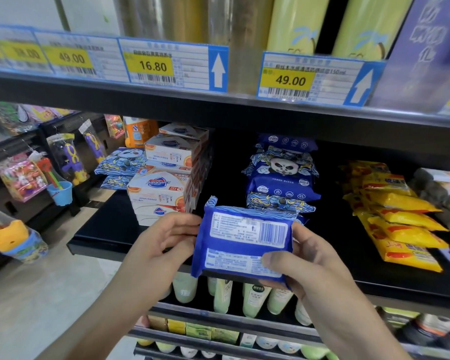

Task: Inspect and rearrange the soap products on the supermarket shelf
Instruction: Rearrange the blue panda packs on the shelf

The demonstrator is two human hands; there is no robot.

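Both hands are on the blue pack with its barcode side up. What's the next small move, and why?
Probably set the blue pack onto the panda-print stack right behind it. The left hand and right hand hold it in front of the shelf edge, its back label facing the camera, and that stack has the same blue wrapper.

Left hand (164,240) and right hand (304,258) grip a blue soap packet (242,240), barcode side up, before the shelf (374,279).

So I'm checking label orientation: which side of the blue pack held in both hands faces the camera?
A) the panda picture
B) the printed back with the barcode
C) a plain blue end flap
B: the blue pack shows white text panels and a barcode, gripped by the left hand and right hand.
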